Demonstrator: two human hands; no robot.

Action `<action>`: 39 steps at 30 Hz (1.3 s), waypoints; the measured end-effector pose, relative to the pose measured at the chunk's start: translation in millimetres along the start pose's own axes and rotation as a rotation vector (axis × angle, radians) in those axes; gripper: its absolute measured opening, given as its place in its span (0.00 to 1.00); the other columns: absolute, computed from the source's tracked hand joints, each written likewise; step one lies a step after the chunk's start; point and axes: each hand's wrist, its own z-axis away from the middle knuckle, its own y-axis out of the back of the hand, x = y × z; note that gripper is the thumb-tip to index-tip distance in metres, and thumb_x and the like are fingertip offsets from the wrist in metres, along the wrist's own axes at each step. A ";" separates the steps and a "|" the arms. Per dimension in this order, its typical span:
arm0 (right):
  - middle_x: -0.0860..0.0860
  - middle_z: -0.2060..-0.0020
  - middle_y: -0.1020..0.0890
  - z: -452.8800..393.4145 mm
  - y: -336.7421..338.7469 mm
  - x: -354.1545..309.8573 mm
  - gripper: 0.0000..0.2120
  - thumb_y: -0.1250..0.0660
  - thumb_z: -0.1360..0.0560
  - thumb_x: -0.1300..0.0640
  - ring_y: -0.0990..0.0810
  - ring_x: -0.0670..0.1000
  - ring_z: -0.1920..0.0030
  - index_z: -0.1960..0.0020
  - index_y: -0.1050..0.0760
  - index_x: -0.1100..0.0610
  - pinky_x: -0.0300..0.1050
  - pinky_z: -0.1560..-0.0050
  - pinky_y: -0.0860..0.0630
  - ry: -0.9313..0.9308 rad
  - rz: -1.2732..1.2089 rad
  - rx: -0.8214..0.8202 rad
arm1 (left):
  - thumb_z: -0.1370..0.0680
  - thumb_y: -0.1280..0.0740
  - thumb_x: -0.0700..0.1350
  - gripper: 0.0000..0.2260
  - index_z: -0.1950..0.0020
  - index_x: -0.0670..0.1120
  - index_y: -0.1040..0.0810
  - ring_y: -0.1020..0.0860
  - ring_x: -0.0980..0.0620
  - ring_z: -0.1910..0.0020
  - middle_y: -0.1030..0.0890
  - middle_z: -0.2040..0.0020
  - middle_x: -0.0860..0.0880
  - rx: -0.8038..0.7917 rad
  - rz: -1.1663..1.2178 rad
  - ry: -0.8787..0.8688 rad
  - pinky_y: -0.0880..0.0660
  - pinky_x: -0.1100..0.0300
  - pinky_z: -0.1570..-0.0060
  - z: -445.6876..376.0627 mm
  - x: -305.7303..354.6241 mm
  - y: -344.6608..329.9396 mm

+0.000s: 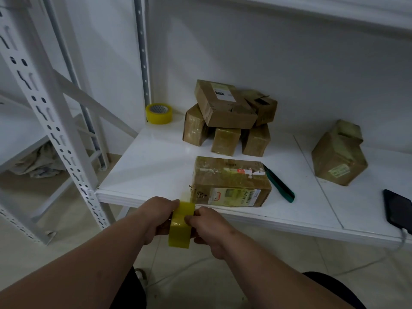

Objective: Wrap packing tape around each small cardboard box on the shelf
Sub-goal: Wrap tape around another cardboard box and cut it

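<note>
A yellow roll of packing tape [181,225] is held upright just below the shelf's front edge. My left hand [157,216] grips its left side and my right hand [208,226] pinches its right side. A strip of tape runs from the roll up to the left end of a small cardboard box [230,182], which lies near the front edge and is glossy with tape. A pile of several small boxes [229,119] stands at the back of the shelf. Another pair of boxes [340,155] sits at the right.
The white shelf board [156,166] is bare at left. A second yellow tape roll [159,113] stands in the back left corner. A green utility knife [279,185] lies right of the box. A black phone [398,209] on a cable lies at the right edge. A perforated upright [46,121] stands at left.
</note>
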 end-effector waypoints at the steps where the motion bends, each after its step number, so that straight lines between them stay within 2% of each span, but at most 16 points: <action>1: 0.53 0.53 0.18 -0.7 0.2 -0.9 0.05 0.38 0.21 0.55 0.19 0.51 0.56 0.53 0.24 0.52 0.41 0.62 0.26 -0.007 -0.033 -0.005 | 0.20 0.35 0.48 0.12 0.50 0.39 0.22 0.17 0.44 0.65 0.17 0.60 0.40 0.000 0.017 0.015 0.22 0.56 0.68 -2.3 1.8 -0.3; 3: 0.52 0.57 0.19 -1.1 1.6 -4.6 0.06 0.38 0.21 0.55 0.21 0.50 0.60 0.54 0.23 0.52 0.40 0.64 0.26 -0.024 -0.084 -0.015 | 0.20 0.34 0.50 0.13 0.51 0.38 0.22 0.17 0.43 0.68 0.16 0.64 0.40 -0.013 0.046 0.046 0.21 0.55 0.70 -7.0 5.9 -0.1; 6: 0.51 0.57 0.18 -3.5 5.3 -5.3 0.06 0.38 0.20 0.54 0.20 0.50 0.59 0.54 0.23 0.52 0.40 0.63 0.25 -0.023 -0.090 -0.042 | 0.21 0.34 0.55 0.18 0.52 0.39 0.22 0.17 0.44 0.69 0.16 0.66 0.41 -0.055 0.054 0.090 0.21 0.56 0.71 -13.9 10.0 0.0; 11: 0.51 0.57 0.18 -6.7 8.0 -2.8 0.06 0.37 0.20 0.55 0.20 0.50 0.59 0.54 0.23 0.51 0.41 0.62 0.25 0.002 -0.081 -0.052 | 0.20 0.35 0.50 0.13 0.50 0.40 0.22 0.18 0.45 0.72 0.17 0.68 0.42 -0.066 0.049 0.184 0.22 0.56 0.71 -23.6 9.0 -3.7; 17: 0.57 0.48 0.19 -9.5 8.4 0.6 0.05 0.38 0.21 0.55 0.20 0.56 0.51 0.50 0.23 0.54 0.46 0.55 0.25 0.035 -0.017 -0.036 | 0.24 0.34 0.42 0.07 0.50 0.39 0.23 0.21 0.42 0.61 0.20 0.56 0.40 -0.028 0.101 0.185 0.24 0.54 0.66 -30.8 10.8 -5.8; 22: 0.53 0.57 0.21 -6.5 12.6 -1.3 0.05 0.38 0.21 0.56 0.22 0.52 0.59 0.54 0.24 0.53 0.41 0.62 0.27 0.040 -0.053 -0.040 | 0.26 0.34 0.37 0.02 0.56 0.39 0.24 0.23 0.42 0.64 0.22 0.62 0.41 0.027 0.187 0.159 0.24 0.53 0.66 -32.8 11.6 -12.1; 26: 0.51 0.62 0.23 -2.6 15.3 -4.6 0.07 0.38 0.21 0.57 0.25 0.50 0.64 0.58 0.25 0.52 0.40 0.64 0.29 0.023 -0.079 -0.037 | 0.27 0.34 0.37 0.02 0.56 0.39 0.24 0.22 0.43 0.65 0.21 0.62 0.41 0.033 0.199 0.144 0.24 0.54 0.67 -29.8 13.8 -14.3; 30: 0.54 0.59 0.22 -0.6 17.2 -8.3 0.06 0.38 0.22 0.57 0.23 0.54 0.59 0.56 0.24 0.53 0.44 0.60 0.29 0.027 -0.114 -0.020 | 0.26 0.33 0.38 0.02 0.56 0.39 0.24 0.22 0.43 0.64 0.21 0.62 0.42 0.039 0.226 0.101 0.24 0.54 0.68 -26.5 18.5 -15.2; 34: 0.56 0.54 0.21 3.2 19.3 -8.9 0.05 0.37 0.22 0.57 0.22 0.56 0.53 0.50 0.23 0.55 0.48 0.55 0.27 0.044 -0.104 -0.026 | 0.27 0.34 0.36 0.03 0.55 0.39 0.24 0.22 0.43 0.61 0.22 0.60 0.41 0.037 0.236 0.089 0.22 0.52 0.59 -21.9 19.6 -16.2; 37: 0.55 0.47 0.19 6.7 14.7 -8.4 0.11 0.35 0.23 0.55 0.20 0.57 0.47 0.42 0.23 0.55 0.53 0.48 0.22 0.047 -0.131 -0.067 | 0.30 0.38 0.35 0.08 0.52 0.38 0.26 0.23 0.40 0.59 0.24 0.56 0.38 0.003 0.243 0.118 0.22 0.46 0.55 -19.2 19.0 -12.6; 39: 0.54 0.47 0.19 9.4 11.7 -9.3 0.09 0.34 0.23 0.55 0.20 0.56 0.47 0.43 0.24 0.52 0.51 0.50 0.22 0.072 -0.117 -0.085 | 0.30 0.37 0.35 0.09 0.51 0.37 0.25 0.24 0.40 0.58 0.24 0.55 0.38 -0.013 0.247 0.115 0.23 0.44 0.53 -16.3 18.7 -7.9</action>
